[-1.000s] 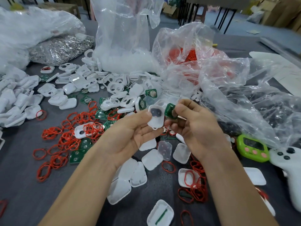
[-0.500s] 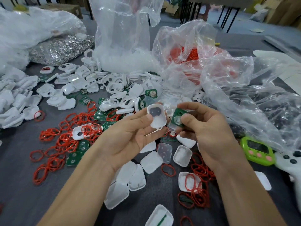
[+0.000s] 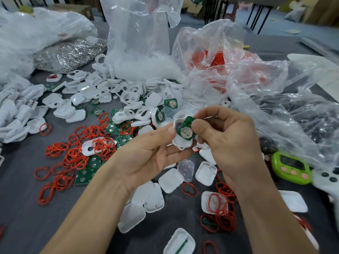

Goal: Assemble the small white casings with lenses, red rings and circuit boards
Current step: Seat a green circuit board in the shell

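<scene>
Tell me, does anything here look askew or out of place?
The green circuit board pinched by the right hand lies tilted across the white casing held in the left hand, not yet seated flat inside it.

Dark grey worktop, cluttered. White casings heaped left and centre, more loose ones near the front edge. Red rings scattered front-left, another clump front-right. Green circuit boards lying among the rings. One clear lens beside the casings. At the back: bag of silver metal parts, tall clear bag of white parts, crumpled bag of red rings. Right edge: green gadget just beside a white controller.
</scene>
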Demonstrator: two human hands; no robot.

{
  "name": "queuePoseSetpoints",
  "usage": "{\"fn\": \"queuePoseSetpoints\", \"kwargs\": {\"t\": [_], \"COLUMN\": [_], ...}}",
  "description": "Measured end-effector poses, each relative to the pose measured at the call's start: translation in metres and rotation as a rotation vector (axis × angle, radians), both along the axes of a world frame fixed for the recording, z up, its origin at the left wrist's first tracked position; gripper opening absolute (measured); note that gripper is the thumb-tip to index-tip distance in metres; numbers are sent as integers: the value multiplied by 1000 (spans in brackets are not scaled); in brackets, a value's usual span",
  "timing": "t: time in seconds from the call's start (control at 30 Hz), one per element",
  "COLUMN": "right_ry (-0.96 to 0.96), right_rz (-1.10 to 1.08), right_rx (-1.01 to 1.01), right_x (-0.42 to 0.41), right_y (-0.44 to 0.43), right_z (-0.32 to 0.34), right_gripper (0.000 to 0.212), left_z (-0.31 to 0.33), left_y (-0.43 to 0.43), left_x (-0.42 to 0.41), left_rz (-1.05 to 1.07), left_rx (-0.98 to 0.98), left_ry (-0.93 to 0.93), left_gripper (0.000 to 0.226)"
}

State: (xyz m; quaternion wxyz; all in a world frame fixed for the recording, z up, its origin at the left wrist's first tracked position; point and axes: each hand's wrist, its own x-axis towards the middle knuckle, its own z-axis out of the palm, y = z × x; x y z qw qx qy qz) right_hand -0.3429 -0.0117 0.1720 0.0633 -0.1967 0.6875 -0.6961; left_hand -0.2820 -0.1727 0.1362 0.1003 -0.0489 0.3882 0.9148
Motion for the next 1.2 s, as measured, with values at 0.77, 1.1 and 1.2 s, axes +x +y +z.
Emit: {"fn": "queuePoseSetpoints", "kwargs": {"t": [0.77, 1.1, 1.2], "right_ry": [-60, 56, 109], "right_rz": [58, -114, -134], "right_rx": [79, 137, 157], "right_x": [-5, -4, -1], "right_y": [1, 0, 1], "right_z": [-7, -13, -13], "right_gripper": [24, 7, 8], "left_z": [-1, -3, -2], "left_y": [4, 3, 3], "left_x": [0, -1, -1], "left_rz": [44, 21, 20], "left_rx": [-56, -12, -4], "left_ry": [-57, -53, -38], "left_gripper": [35, 36, 35]}}
